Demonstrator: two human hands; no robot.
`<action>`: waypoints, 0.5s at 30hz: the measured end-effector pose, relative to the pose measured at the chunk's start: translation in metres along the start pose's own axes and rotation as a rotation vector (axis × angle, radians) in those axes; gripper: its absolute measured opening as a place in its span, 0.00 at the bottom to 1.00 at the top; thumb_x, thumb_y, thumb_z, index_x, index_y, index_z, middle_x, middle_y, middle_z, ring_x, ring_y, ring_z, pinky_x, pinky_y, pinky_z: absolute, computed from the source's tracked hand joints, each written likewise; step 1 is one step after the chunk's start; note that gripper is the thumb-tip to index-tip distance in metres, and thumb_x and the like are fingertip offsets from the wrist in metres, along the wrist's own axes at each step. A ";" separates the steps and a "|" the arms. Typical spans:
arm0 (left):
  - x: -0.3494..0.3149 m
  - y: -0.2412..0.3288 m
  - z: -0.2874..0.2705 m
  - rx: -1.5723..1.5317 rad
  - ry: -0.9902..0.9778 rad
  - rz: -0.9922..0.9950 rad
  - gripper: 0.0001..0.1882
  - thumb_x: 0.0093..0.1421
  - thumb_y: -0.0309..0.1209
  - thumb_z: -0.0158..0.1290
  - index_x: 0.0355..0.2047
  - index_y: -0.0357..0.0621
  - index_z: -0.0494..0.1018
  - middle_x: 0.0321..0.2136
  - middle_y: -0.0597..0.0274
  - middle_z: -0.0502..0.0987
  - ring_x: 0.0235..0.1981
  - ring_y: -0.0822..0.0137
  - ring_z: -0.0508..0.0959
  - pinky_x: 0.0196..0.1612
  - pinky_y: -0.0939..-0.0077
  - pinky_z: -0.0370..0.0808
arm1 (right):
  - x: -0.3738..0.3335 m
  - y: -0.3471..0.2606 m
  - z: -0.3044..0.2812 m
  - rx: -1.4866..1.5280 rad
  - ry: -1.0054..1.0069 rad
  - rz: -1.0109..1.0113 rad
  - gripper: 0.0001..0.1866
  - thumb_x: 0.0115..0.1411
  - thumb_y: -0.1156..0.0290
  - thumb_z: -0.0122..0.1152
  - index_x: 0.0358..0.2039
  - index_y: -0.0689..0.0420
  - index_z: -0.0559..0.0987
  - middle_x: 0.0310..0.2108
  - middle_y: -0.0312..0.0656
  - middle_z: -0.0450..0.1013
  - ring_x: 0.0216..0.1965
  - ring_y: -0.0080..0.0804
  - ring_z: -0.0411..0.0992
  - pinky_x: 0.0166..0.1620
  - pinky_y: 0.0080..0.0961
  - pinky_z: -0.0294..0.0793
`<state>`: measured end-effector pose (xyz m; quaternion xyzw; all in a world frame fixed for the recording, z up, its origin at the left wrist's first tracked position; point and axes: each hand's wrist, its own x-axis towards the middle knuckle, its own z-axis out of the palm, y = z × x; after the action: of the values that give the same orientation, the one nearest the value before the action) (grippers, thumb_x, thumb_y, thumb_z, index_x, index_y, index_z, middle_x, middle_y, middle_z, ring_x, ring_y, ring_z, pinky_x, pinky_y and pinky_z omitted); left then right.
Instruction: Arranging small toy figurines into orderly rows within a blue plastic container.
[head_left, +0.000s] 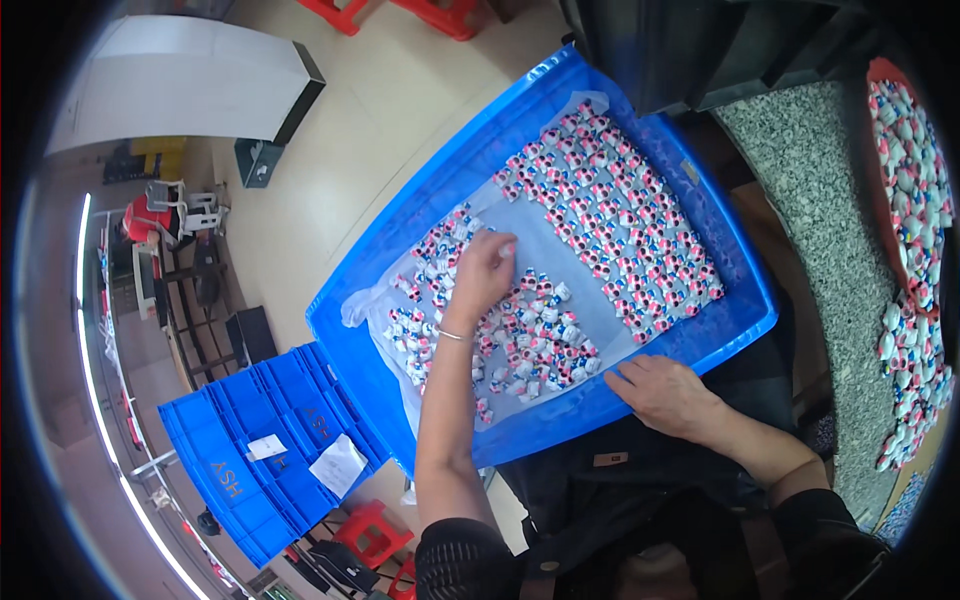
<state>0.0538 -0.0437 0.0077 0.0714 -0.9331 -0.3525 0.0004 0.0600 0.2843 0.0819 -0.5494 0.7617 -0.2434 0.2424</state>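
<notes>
My left hand [486, 268] reaches into a blue plastic bin [410, 225], above a sheet of white lining [540, 240]. Its fingers are curled together, and whatever they hold is too hidden to make out. Below and around that hand lies a loose heap of small white, pink and blue figurines [535, 335]. Further right in the bin, similar figurines [625, 215] stand in close rows. At the near rim rests my right hand [665, 395], its fingers loosely spread and nothing visible in them.
Stacked blue crates [270, 440] with papers on top stand at the lower left. On the right is a speckled grey surface [800, 200], with more figurines [915, 180] beyond it. A black container [720, 50] overhangs the far right. Red stools [370, 535] stand on the floor.
</notes>
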 end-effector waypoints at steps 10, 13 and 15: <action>0.030 -0.023 0.038 -0.422 0.212 -0.243 0.15 0.56 0.21 0.59 0.45 0.40 0.74 0.32 0.67 0.77 0.30 0.78 0.77 0.36 0.83 0.73 | 0.002 -0.001 -0.001 0.011 0.035 -0.018 0.19 0.50 0.75 0.57 0.44 0.60 0.75 0.34 0.42 0.72 0.37 0.37 0.72 0.38 0.32 0.74; 0.035 -0.017 0.040 -0.339 0.226 -0.180 0.14 0.56 0.20 0.59 0.44 0.39 0.75 0.36 0.64 0.76 0.30 0.75 0.77 0.37 0.81 0.75 | 0.000 0.000 0.000 0.021 0.034 0.001 0.18 0.50 0.75 0.57 0.44 0.60 0.75 0.35 0.42 0.72 0.37 0.37 0.72 0.38 0.31 0.73; 0.037 -0.016 0.041 -0.329 0.237 -0.190 0.14 0.56 0.20 0.59 0.44 0.38 0.76 0.37 0.63 0.75 0.30 0.74 0.78 0.38 0.80 0.75 | -0.002 -0.001 0.000 0.021 0.040 -0.001 0.18 0.51 0.75 0.56 0.44 0.60 0.75 0.35 0.42 0.72 0.37 0.37 0.72 0.38 0.31 0.73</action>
<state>0.0168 -0.0335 -0.0356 0.1988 -0.8456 -0.4875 0.0886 0.0608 0.2858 0.0824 -0.5422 0.7635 -0.2624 0.2328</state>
